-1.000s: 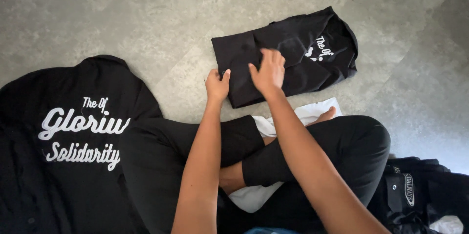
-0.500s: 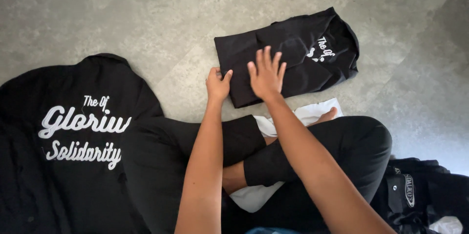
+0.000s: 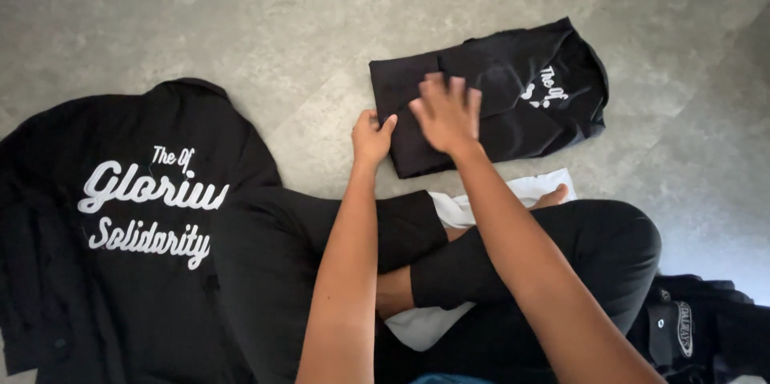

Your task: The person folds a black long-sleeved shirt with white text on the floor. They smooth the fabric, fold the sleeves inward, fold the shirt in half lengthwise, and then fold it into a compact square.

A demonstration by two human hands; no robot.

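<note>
Right hand (image 3: pixel 447 115) had slid leftward, fingers spread flat on folded black shirt (image 3: pixel 489 95); left hand (image 3: pixel 372 137) pinched its edge; best pressed evenly

- Soft, even daylight fills the view; the grey floor (image 3: pixel 241 23) is brightest at the upper left and darkens toward the right edge.
- Shadows are faint, only a thin dark rim under the folded black shirt (image 3: pixel 513 103).
- The right hand (image 3: pixel 447 113) is smeared by motion blur at its fingers; the left hand (image 3: pixel 371 137) is sharper.
- Black cloth loses its detail in the dark areas.
- No glare shows.
</note>
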